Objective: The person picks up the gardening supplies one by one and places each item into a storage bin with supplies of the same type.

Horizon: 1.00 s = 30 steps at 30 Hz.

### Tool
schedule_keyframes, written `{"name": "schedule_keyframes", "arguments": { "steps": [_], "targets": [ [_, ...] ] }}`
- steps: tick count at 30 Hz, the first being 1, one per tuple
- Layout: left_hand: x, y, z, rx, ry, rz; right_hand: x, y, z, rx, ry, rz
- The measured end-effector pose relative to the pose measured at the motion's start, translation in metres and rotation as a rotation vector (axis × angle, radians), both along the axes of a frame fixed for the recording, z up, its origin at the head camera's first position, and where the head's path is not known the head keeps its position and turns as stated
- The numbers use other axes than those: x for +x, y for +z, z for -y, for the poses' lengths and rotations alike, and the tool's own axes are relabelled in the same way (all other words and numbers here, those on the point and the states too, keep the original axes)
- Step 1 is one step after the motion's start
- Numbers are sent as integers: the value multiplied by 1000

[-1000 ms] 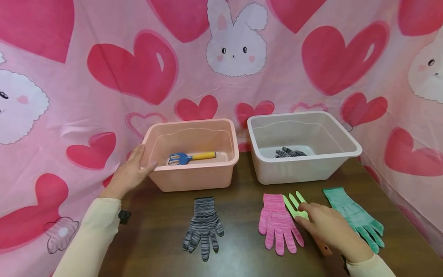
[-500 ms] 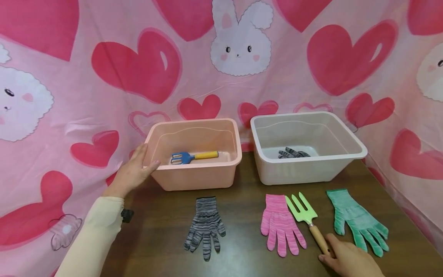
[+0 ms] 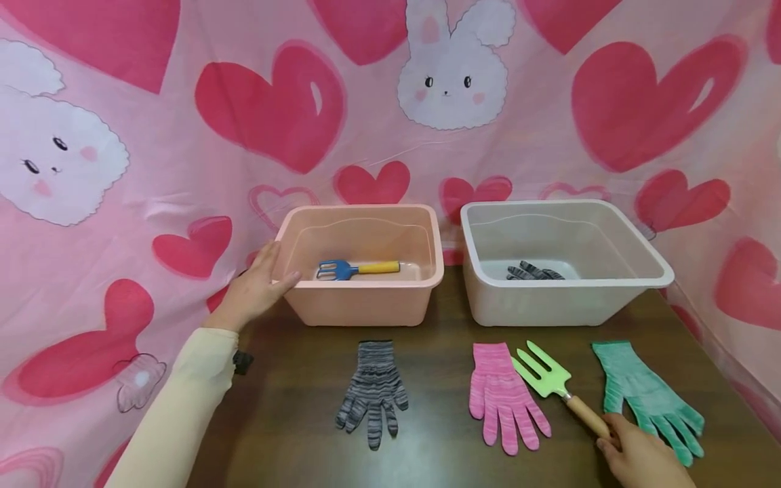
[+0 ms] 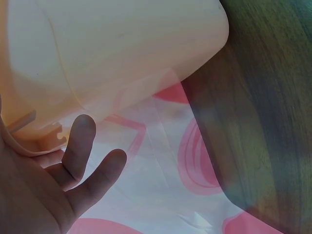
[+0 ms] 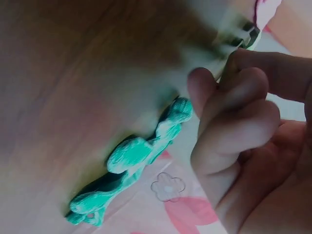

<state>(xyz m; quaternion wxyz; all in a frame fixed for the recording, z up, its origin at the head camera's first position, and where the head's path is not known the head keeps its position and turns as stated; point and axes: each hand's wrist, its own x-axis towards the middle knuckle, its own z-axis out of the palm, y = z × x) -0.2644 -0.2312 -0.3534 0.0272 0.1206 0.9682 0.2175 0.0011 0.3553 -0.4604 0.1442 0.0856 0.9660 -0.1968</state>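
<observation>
In the white bin (image 3: pixel 567 282) a striped glove (image 3: pixel 533 272) is already placed; in the peach bin (image 3: pixel 360 306), touched by the spread left hand (image 3: pixel 253 286), a blue fork (image 3: pixel 339 270). Left outside are the green glove (image 3: pixel 647 393), pink glove (image 3: pixel 504 393), grey glove (image 3: pixel 373 390) and, between the first two, the green fork (image 3: pixel 552 381), its handle pinched by the right hand (image 3: pixel 643 453).

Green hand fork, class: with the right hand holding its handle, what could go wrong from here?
The right hand holds the fork near the end of its handle, so it might dip when lifted.
The fork lies at the edge of the pink glove and might snag it.
The left hand touches the corner of the peach bin; a nudge might shift it.
</observation>
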Motion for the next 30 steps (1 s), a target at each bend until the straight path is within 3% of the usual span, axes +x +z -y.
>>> {"name": "schedule_keyframes", "arguments": {
  "steps": [5, 12, 22, 30],
  "targets": [
    [0, 2, -2, 0, 3, 3, -1, -1, -8, -17, 7, -71],
    [-2, -1, 0, 2, -4, -13, -3, 4, -4, -66, -60, -107],
    [-3, -2, 0, 4, 6, 4, -9, 10, -1, -12, -18, -144],
    [-2, -1, -1, 8, 27, 19, -10, 14, 0, 10, 14, -293]
  ]
}}
